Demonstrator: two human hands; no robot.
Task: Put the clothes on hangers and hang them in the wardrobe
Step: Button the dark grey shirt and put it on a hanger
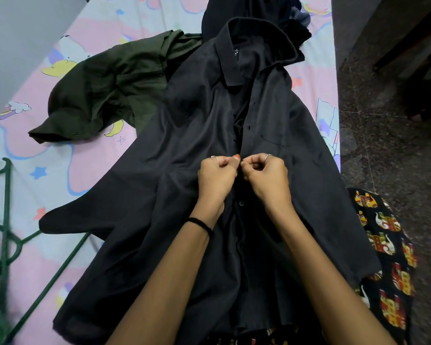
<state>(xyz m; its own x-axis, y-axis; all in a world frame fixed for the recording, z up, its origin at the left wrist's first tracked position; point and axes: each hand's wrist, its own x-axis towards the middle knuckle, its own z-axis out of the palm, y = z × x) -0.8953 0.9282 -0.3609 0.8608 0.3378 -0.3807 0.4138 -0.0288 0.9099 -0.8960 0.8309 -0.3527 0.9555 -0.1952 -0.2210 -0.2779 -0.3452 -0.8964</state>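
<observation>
Two hands meet at the front placket of a black collared shirt (199, 150) spread face-up on a bed. Left hand (218, 176), fingers curled, pinches the left edge of the placket; a ring shows on one finger and a black band (201, 224) circles the wrist. Right hand (265, 175), likewise curled and ringed, pinches the facing edge, so that the two thumbs nearly touch at about mid-length of the shirt. Whether a button lies between the fingertips cannot be told. Above the hands the placket lies open with buttons visible; the collar points away from the viewer. A dark green garment (105, 95) lies crumpled on the bedsheet (47, 155) to the left, partly under the black shirt's shoulder. Further dark clothing (234, 8) is heaped beyond the collar. Green plastic hangers (3, 232) rest on the sheet at the left edge, one touching the shirt's sleeve. Speckled stone floor (383, 158) lies to the right of the bed, and elephant-print fabric (383, 257) appears at lower right.
</observation>
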